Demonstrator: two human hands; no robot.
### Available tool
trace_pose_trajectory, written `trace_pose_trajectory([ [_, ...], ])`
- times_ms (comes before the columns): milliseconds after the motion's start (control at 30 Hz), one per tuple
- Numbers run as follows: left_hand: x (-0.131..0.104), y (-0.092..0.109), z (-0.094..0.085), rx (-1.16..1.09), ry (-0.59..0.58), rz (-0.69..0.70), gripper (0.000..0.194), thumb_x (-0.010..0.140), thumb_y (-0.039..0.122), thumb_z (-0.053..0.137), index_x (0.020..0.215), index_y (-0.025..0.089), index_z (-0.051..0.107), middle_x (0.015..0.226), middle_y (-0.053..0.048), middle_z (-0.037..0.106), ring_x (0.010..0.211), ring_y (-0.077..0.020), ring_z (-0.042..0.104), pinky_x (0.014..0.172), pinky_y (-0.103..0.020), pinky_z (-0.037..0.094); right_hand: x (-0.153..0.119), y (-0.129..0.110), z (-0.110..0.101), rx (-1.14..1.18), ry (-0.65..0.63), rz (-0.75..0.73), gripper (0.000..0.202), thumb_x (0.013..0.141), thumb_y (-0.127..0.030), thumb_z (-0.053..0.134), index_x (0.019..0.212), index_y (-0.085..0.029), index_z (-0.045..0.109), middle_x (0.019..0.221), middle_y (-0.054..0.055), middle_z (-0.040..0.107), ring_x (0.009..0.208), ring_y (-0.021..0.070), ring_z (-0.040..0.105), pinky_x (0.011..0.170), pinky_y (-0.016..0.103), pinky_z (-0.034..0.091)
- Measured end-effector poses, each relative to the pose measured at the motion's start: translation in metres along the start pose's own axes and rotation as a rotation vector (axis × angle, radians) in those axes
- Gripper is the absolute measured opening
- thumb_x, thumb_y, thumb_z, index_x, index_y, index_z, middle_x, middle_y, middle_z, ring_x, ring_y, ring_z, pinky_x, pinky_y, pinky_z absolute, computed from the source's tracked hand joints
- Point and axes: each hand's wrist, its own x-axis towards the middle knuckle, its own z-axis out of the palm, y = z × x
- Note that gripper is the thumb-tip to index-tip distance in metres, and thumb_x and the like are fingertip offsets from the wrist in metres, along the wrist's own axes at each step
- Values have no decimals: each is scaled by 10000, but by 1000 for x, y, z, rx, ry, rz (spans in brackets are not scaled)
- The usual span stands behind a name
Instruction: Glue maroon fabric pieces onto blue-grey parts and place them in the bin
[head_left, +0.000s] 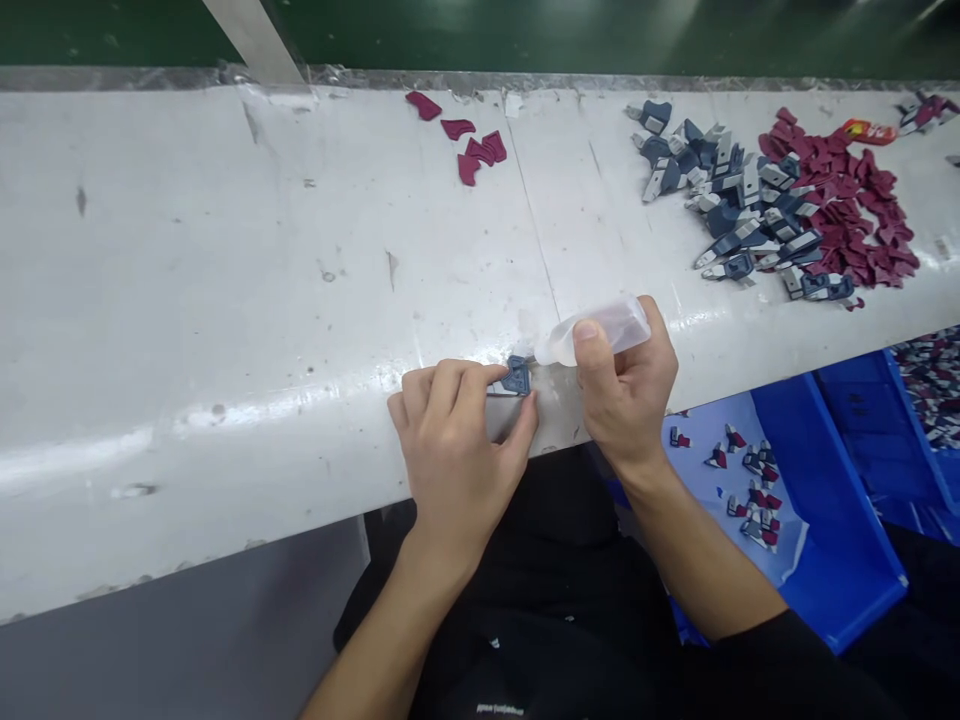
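My left hand [457, 430] pinches a small blue-grey and light grey plastic part [516, 376] between thumb and fingers, against the table near its front edge. My right hand [626, 390] is wrapped round a translucent squeeze bottle [600, 330], tilted with its thin tip pointing left. The bottle's tip meets the upper right of the blue-grey face; whether it touches cannot be made out. Part of the piece is covered by my left fingers.
The white table [225, 300] carries several loose maroon pieces [480, 150] at the back. Right of them lie a pile of blue-grey parts [727, 190], a maroon heap [855, 210] and an orange-red packet [870, 132]. Below right, a blue bin [825, 500] holds assembled pieces [757, 500].
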Motion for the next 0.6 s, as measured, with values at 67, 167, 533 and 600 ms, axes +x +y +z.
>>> trace_pose_trajectory([
  [67, 0, 0, 0, 0, 3, 1, 184, 990, 324, 820, 1109, 237, 710, 1000, -41, 762, 1025, -273, 612, 882, -415, 417, 0, 0, 1, -11, 1, -4, 386, 1075, -567, 700, 889, -290, 505, 695, -33, 507, 553, 141, 480, 453, 305, 389],
  [167, 0, 0, 0, -4, 0, 4, 178, 994, 315, 812, 1113, 233, 708, 1012, -45, 766, 1032, -275, 611, 886, -417, 419, 1, 0, 2, -16, 2, -9, 363, 1088, -528, 692, 896, -291, 494, 705, -38, 505, 562, 140, 494, 469, 304, 395],
  [533, 1, 0, 0, -7, -8, -7, 165, 996, 319, 810, 1099, 242, 707, 1007, -46, 766, 1035, -282, 622, 886, -423, 420, 4, -5, 1, -76, 5, -84, 432, 1078, -591, 705, 886, -296, 455, 626, -59, 452, 487, 126, 428, 435, 306, 323],
  [600, 1, 0, 0, -5, -11, -6, 165, 997, 319, 810, 1100, 244, 707, 995, -42, 759, 1034, -282, 620, 880, -421, 416, 4, -6, -2, -104, 7, -113, 426, 1084, -576, 702, 885, -294, 451, 616, -63, 446, 477, 121, 417, 430, 304, 315],
])
